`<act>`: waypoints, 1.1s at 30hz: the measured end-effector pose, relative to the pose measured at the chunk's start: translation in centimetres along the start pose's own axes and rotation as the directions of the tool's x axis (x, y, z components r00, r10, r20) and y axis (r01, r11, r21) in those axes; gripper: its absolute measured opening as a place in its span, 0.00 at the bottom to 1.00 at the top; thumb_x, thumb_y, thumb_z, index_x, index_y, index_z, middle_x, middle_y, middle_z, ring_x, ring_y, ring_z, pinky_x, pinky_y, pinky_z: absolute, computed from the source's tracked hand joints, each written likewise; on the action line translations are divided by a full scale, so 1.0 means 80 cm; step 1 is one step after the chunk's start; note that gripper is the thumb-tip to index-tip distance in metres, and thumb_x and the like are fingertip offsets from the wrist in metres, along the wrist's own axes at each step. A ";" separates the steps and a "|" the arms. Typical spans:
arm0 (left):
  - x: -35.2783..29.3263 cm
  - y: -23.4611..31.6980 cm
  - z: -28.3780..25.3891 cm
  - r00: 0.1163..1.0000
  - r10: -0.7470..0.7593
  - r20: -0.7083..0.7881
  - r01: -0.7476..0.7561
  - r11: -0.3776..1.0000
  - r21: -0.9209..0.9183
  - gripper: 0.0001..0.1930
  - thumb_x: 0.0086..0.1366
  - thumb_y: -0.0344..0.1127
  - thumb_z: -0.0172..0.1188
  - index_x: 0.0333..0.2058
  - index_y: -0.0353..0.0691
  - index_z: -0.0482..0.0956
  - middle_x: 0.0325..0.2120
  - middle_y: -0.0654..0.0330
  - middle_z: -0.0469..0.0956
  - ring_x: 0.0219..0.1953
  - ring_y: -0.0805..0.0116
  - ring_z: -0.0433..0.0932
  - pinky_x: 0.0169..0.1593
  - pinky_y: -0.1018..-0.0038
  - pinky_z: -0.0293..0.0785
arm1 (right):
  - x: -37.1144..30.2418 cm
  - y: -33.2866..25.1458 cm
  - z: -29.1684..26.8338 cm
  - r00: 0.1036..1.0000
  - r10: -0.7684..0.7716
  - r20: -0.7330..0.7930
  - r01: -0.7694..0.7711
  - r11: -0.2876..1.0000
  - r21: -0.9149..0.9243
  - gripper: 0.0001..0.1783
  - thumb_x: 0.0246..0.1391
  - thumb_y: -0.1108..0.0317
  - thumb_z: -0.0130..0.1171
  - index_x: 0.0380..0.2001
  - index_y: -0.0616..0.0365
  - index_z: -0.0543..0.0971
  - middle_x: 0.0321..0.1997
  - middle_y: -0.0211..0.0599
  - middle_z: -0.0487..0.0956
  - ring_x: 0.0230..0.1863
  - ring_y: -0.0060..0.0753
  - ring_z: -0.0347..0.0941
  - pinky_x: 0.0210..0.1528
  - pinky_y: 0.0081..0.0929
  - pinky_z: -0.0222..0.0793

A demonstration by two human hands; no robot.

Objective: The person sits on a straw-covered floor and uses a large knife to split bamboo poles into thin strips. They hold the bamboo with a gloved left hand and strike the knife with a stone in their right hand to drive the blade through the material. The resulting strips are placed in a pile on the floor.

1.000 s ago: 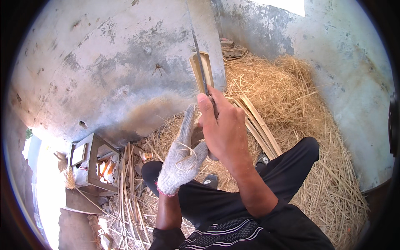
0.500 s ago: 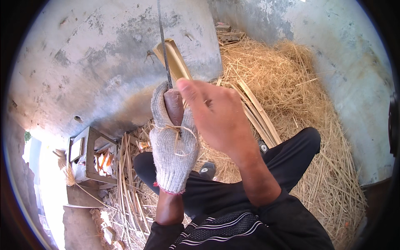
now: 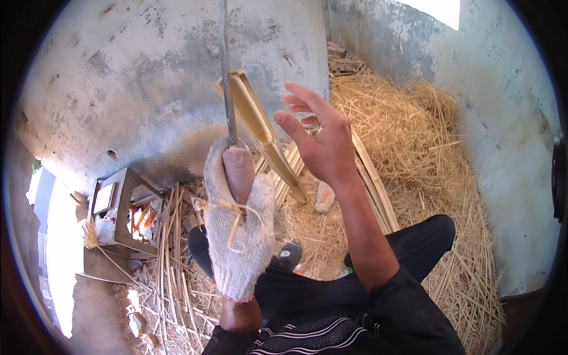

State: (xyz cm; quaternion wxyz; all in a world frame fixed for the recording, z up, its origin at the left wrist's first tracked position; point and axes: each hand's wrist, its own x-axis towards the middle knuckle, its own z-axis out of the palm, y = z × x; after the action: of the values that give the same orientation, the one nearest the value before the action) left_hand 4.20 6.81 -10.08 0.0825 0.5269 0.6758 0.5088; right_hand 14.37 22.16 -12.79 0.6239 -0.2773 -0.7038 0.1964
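My left hand [image 3: 239, 242], in a pale knit work glove, is closed around the smooth brownish handle of a long, narrow-bladed knife [image 3: 229, 106]. The blade points up and away from me, seen nearly edge-on. A strand of fibre clings across the glove. Just right of the blade, a split, hollow piece of bamboo [image 3: 254, 115] slants from upper left to lower right. Bare and raised, my right hand [image 3: 319, 133] hangs to the right of the bamboo, a gap between them. Its thumb and fingers are apart, with nothing in the grasp.
Long split strips [image 3: 373, 177] lie on straw-like shavings [image 3: 402, 124] at the right. More thin strips [image 3: 173, 248] lie at the left beside a wooden frame stand [image 3: 127, 207]. A pale stone-like lump [image 3: 325, 197] rests between my legs. A weathered wall [image 3: 165, 77] rises ahead.
My right hand has moved away from the knife handle to the right, its fingers opening. The bamboo piece now shows along more of its length. My left hand keeps hold of the knife.
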 end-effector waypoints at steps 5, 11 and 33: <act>-0.030 0.018 0.013 0.996 0.086 -0.025 -0.088 0.993 -0.081 0.33 0.65 0.35 0.60 0.66 0.35 0.58 0.56 0.42 0.72 0.48 0.50 0.82 0.44 0.64 0.80 | 0.026 -0.022 0.017 0.995 -0.086 0.043 0.084 0.995 0.049 0.22 0.56 0.59 0.68 0.50 0.61 0.81 0.40 0.45 0.85 0.40 0.38 0.84 0.42 0.32 0.78; -0.042 0.031 0.018 0.994 0.058 0.094 -0.046 0.991 -0.122 0.35 0.62 0.33 0.62 0.65 0.34 0.59 0.52 0.42 0.75 0.47 0.47 0.83 0.46 0.63 0.80 | 0.023 -0.025 0.001 0.994 -0.105 0.012 0.105 0.994 -0.014 0.13 0.57 0.70 0.65 0.42 0.69 0.83 0.36 0.47 0.86 0.38 0.37 0.85 0.42 0.30 0.77; -0.022 0.008 0.004 0.993 -0.008 0.117 0.029 0.983 -0.183 0.36 0.61 0.34 0.65 0.65 0.34 0.59 0.44 0.45 0.80 0.42 0.55 0.86 0.43 0.66 0.81 | -0.003 0.024 0.040 0.987 -0.116 0.112 0.104 0.989 0.109 0.28 0.58 0.70 0.65 0.61 0.58 0.71 0.40 0.48 0.85 0.38 0.39 0.85 0.36 0.34 0.84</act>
State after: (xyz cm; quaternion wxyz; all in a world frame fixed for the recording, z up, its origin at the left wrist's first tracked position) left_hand 5.57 5.53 -10.47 0.1748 0.5393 0.6245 0.5372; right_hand 11.54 23.73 -14.62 0.6046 -0.1936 -0.7426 0.2134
